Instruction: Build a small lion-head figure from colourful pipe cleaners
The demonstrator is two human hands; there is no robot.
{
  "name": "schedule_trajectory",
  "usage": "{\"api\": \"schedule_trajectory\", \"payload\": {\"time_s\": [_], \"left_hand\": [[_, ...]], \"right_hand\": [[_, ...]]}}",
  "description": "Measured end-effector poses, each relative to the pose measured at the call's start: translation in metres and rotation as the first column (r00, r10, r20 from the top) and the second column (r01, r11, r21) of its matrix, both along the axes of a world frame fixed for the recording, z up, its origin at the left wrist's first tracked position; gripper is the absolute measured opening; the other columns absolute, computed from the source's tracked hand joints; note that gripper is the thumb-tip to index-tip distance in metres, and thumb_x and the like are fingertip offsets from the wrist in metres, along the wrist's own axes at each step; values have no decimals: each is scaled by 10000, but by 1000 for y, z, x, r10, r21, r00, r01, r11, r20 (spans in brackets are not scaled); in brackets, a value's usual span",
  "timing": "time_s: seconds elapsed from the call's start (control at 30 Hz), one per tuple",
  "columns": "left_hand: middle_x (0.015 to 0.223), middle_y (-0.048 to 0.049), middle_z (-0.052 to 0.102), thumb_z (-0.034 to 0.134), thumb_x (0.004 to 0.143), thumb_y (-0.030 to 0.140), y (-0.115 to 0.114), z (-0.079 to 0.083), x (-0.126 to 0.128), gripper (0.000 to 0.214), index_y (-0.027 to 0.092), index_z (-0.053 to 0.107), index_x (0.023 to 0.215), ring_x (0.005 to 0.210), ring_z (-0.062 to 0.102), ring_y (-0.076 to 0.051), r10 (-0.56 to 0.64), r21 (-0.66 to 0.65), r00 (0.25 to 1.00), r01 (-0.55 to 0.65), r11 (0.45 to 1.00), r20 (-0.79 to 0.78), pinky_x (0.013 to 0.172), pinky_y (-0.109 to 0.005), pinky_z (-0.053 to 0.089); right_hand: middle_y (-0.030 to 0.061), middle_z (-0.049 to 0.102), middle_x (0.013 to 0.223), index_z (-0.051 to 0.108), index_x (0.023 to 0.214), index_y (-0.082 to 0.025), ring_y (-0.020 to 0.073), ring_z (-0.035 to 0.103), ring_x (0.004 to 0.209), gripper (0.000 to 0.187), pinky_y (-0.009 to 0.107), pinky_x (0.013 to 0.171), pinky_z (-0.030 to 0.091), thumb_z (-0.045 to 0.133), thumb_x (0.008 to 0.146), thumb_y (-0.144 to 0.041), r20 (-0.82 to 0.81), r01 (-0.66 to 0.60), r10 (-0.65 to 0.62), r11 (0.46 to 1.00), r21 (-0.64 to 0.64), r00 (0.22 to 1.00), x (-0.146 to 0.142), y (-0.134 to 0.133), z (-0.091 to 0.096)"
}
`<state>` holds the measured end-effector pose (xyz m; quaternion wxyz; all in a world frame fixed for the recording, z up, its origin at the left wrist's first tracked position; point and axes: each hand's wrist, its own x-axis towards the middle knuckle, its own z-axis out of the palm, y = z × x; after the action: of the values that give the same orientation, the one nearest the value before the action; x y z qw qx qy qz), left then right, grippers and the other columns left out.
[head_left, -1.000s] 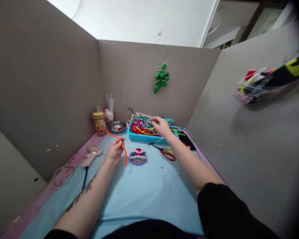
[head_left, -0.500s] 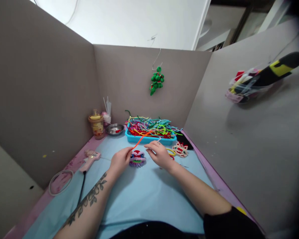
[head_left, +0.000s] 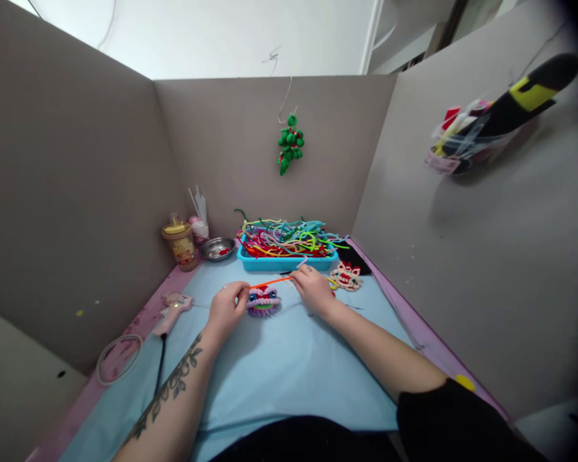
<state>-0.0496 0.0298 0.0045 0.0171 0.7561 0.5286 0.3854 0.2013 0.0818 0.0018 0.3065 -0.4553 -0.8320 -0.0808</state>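
My left hand (head_left: 227,307) pinches one end of an orange pipe cleaner (head_left: 271,282). My right hand (head_left: 311,288) pinches its other end, so the stem stretches nearly level between them. Just below it on the blue mat (head_left: 289,366) lies a small craft head (head_left: 262,301) of purple, pink and red pipe cleaners, close to my left fingers. Behind the hands stands a blue tray (head_left: 284,262) heaped with pipe cleaners of many colours.
A second small red-and-white craft piece (head_left: 346,276) lies right of my right hand. A pink glue gun (head_left: 173,307) with its black cord, a ring (head_left: 119,350), a yellow-lidded cup (head_left: 178,242) and a metal bowl (head_left: 216,248) sit at the left. Grey partition walls enclose the desk; a green ornament (head_left: 289,143) hangs at the back.
My right hand came back from the tray and took the free end of the orange pipe cleaner. Both hands now hold it stretched level above the craft head. The camera tilted down slightly.
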Motion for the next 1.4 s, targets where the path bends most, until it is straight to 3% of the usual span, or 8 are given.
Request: {"api": "schedule_trajectory", "payload": {"time_s": [0.13, 0.23, 0.43, 0.57, 0.67, 0.93, 1.17, 1.4], "left_hand": [[966, -97, 680, 475, 847, 223, -4, 7, 6, 221, 205, 641, 992, 928, 577, -257, 74, 101, 990, -62, 993, -118, 845, -370, 404], [981, -113, 680, 484, 858, 235, -11, 11, 21, 255, 208, 637, 1060, 922, 572, -269, 6, 86, 973, 14, 996, -232, 870, -411, 378], [910, -115, 681, 463, 870, 202, -14, 0, 32, 250, 205, 652, 1033, 857, 594, -238, -47, 20, 961, 54, 998, -273, 808, -348, 417], [903, -94, 691, 446, 877, 242, -8, -3, 17, 241, 200, 661, 978, 853, 607, -235, 113, -2, 975, -115, 993, -192, 769, -324, 429], [953, -91, 696, 445, 869, 287, -3, -2, 8, 254, 198, 667, 953, 864, 620, -238, 154, -85, 985, -160, 983, -71, 732, -314, 444], [873, -85, 689, 471, 842, 317, 1, -1, 7, 254, 196, 688, 897, 789, 614, -218, 121, -120, 993, -118, 986, 17, 709, -307, 450], [796, -49, 624, 536, 822, 286, -9, 6, 13, 179, 222, 699, 857, 741, 584, -166, -229, -162, 973, 223, 961, -19, 696, -253, 430], [645, -2, 595, 646, 728, 266, -14, 1, 25, 93, 225, 592, 664, 591, 528, -160, -112, -235, 992, 94, 967, -61, 564, -231, 351]], "right_hand": [[97, 594, 933, 667, 889, -193, 204, 518, 898, 223, 281, 744, 404, 453, 913, -248, -11, -28, 28, 1000, -11, 1000, -7, -8, 3], [76, 610, 820, 661, 865, -188, 191, 534, 830, 229, 272, 716, 397, 448, 915, -255, 21, -123, 123, 992, -10, 992, -22, -21, 2], [55, 659, 873, 655, 951, -200, 164, 577, 852, 209, 248, 775, 397, 478, 906, -300, -86, -276, 271, 960, -53, 959, -35, -26, 4], [53, 679, 926, 652, 940, -174, 151, 593, 863, 274, 223, 754, 396, 391, 931, -256, -173, -26, -17, 969, -244, 985, -4, 8, 15], [51, 689, 924, 663, 904, -171, 156, 599, 838, 255, 219, 704, 388, 413, 900, -223, 27, 197, -207, 875, -443, 978, 24, 33, 18], [49, 699, 909, 691, 819, -191, 180, 622, 820, 148, 223, 646, 395, 559, 776, -242, 190, 241, -163, 812, -531, 968, 28, 37, 6], [164, 642, 1060, 672, 962, -135, 268, 623, 921, 248, 305, 702, 446, 500, 812, -234, 299, 342, -205, 771, -538, 932, 13, 30, -5], [179, 620, 1103, 655, 1021, -128, 272, 620, 951, 278, 318, 740, 455, 478, 829, -224, 326, 359, -205, 765, -535, 923, 12, 29, -7]]}}
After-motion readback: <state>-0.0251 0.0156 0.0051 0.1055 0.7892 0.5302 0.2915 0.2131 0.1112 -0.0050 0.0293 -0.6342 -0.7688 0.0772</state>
